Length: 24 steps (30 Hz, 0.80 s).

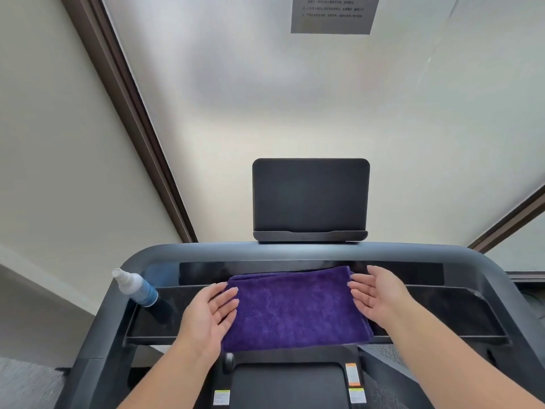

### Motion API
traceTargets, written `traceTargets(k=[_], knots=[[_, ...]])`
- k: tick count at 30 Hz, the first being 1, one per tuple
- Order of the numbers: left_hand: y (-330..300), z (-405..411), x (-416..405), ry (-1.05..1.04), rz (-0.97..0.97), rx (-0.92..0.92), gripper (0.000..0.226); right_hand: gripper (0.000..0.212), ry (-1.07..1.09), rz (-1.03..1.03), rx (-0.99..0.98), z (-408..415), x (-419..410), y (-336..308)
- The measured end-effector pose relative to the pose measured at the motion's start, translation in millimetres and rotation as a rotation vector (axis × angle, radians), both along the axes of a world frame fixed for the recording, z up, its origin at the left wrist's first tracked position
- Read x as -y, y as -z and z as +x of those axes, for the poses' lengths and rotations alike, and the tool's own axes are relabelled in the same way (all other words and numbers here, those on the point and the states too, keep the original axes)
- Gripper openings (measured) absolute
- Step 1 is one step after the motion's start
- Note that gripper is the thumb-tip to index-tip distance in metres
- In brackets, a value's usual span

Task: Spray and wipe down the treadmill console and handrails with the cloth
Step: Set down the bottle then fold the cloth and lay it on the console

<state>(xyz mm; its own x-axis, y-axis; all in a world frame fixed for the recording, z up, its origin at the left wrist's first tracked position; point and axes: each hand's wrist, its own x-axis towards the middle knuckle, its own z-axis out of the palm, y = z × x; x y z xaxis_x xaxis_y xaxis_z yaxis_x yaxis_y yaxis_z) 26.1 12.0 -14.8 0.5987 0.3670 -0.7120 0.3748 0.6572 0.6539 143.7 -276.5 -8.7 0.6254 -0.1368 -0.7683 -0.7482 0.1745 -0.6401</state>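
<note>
Cloth [295, 308] lay folded on console [442, 314], lower centre; left hand [211, 312] and right hand [377, 296] flanked it, fingers straight, slightly spread, touching its edges.

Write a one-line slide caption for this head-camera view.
Both open hands, left and right, flank a folded purple cloth on the black treadmill console.

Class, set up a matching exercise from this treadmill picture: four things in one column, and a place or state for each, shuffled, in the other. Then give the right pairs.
1. cloth
2. spray bottle
3. screen
4. paper notice

a. stuck high on the window
b. dark, upright above the console
c. folded between both hands
d. lying at the console's left end

Pairs: 1-c, 2-d, 3-b, 4-a
</note>
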Motion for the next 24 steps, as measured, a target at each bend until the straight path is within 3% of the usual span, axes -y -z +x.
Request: traceTargets(k=[2, 4, 7, 12, 15, 17, 18, 21, 24], knots=[[9.9, -6.5, 5.8, 0.140, 0.474, 0.009, 0.020, 0.028, -0.048, -0.306, 0.162, -9.9, -4.3, 11.6], [26.3, -12.2, 8.0, 0.362, 0.937, 0.015, 0.020, 0.024, -0.229, -0.597, 0.333, -25.1, -8.4, 22.5], [46.4, -7.5, 1.8, 0.527, 1.319, -0.002, 0.034, 0.010, -0.479, -0.816, 0.501, -35.9, -9.4, 43.6], [49.3, 9.4, -0.8, 0.622, 1.494, -0.156, 0.044, 0.041, -0.501, -1.063, 0.450, -23.0, -11.8, 65.1], [52.9, 12.3, 14.8, 0.677, 1.699, 0.038, 0.045, 0.053, -0.442, -1.148, 0.392, -20.5, -19.6, 63.7], [63.1, 13.2, 39.1, 0.887, 1.860, 0.290, 0.047, 0.053, -0.426, -1.180, 0.360, -20.7, -26.4, 58.5], [68.5, 13.4, 51.8, 1.006, 1.884, 0.333, 0.053, 0.052, -0.431, -1.188, 0.330, -21.1, -29.5, 56.5], [86.6, 13.0, 72.9, 1.117, 1.892, 0.278, 0.060, 0.044, -0.452, -1.174, 0.264, -19.7, -33.4, 55.5], [92.2, 11.2, 75.7, 1.141, 1.942, 0.246, 0.061, 0.030, -0.441, -0.945, 0.329, -20.2, -29.1, 52.4]])
